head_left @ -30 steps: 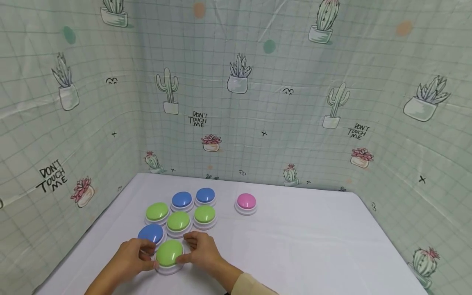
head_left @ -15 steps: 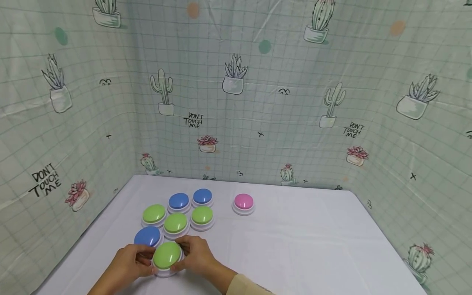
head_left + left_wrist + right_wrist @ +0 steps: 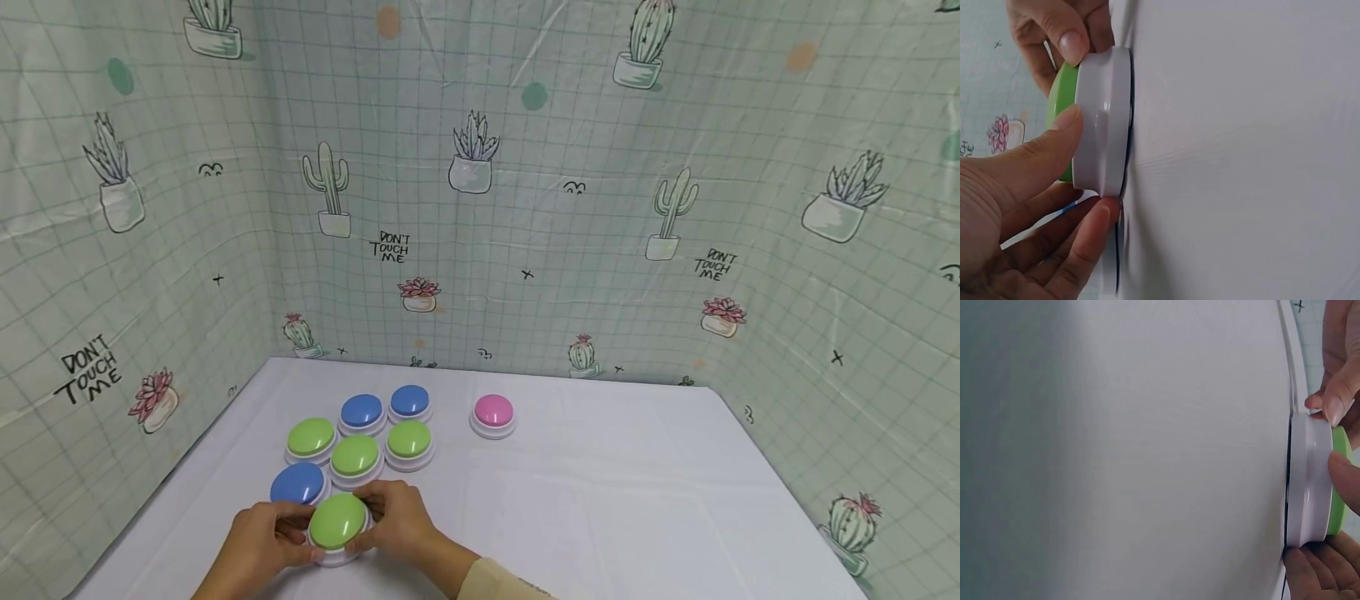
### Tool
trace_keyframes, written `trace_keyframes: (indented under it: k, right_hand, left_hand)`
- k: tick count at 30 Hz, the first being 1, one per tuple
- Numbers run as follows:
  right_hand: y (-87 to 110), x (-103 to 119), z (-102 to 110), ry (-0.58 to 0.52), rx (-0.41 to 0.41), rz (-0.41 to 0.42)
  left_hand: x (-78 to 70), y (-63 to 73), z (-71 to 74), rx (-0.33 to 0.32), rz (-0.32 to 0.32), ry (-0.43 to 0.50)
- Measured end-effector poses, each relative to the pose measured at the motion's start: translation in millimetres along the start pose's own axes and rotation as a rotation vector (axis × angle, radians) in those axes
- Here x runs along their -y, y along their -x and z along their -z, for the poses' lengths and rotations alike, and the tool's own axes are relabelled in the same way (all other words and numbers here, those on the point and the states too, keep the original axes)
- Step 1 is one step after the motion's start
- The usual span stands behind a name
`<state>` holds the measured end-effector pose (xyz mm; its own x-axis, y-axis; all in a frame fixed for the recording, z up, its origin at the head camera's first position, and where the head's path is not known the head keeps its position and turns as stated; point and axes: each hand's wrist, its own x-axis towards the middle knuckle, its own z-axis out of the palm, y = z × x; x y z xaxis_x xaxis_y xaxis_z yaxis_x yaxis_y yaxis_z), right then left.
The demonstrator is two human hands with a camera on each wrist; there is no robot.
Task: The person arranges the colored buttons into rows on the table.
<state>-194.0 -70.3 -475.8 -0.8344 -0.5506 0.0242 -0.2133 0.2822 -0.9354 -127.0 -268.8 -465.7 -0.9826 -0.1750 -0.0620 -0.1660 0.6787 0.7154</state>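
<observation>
A green dome push button on a round white base is at the front of a button cluster. My left hand grips its left side, thumb near the front and fingers round the side. From the right, my right hand holds the same button, thumb on the front rim and fingers at the back. The left wrist view shows the white base low at the white cloth, with the left thumb against it. In the right wrist view, the right fingertips touch the base's edge.
Behind the held button stand a blue button and three green ones, including the middle one. Two blue buttons, one of them the right one, sit farther back. A pink button stands apart, right. Cactus-print cloth walls surround the table.
My right fingers have drawn in closer round the green button. The head view has shifted slightly; the other buttons keep their places on the table.
</observation>
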Motion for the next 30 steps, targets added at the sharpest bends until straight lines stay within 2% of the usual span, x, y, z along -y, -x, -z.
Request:
trace_keyframes:
  k: [7, 17, 23, 30]
  right_hand:
    - [0.3, -2.3, 0.5, 0.004, -0.027, -0.021]
    - [1.6, -7.9, 7.3, -0.009, -0.05, -0.014]
    - [2.9, -9.7, 16.8, -0.029, -0.063, -0.021]
    - [4.3, -10.9, 26.1, -0.029, -0.076, -0.015]
  left_hand:
    - [1.9, 1.3, -5.2, -0.028, -0.016, 0.017]
    - [-6.8, 2.3, -12.1, -0.07, -0.035, 0.051]
    - [-11.8, 0.3, -20.5, -0.072, -0.061, 0.089]
    - [-21.6, -2.0, -27.8, -0.07, -0.078, 0.08]
